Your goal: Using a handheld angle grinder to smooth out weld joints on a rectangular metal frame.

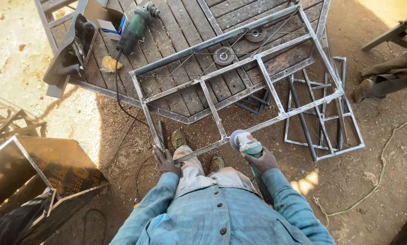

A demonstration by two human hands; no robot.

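My right hand (263,160) grips a teal angle grinder (245,144), its disc next to the near rail of a grey welded steel frame (212,111). My left hand (165,161) presses on the frame's near left corner. The frame leans from a wooden platform (185,31) down toward my shoes (178,137). Thin rods cross the frame's far part.
A second green grinder (134,26) with a black cord, a dark welding mask (69,50), a small box and two discs (224,55) lie on the platform. More steel frames (323,122) lie right. Another person's legs (387,79) are at far right. Dark boards (35,177) stand at left.
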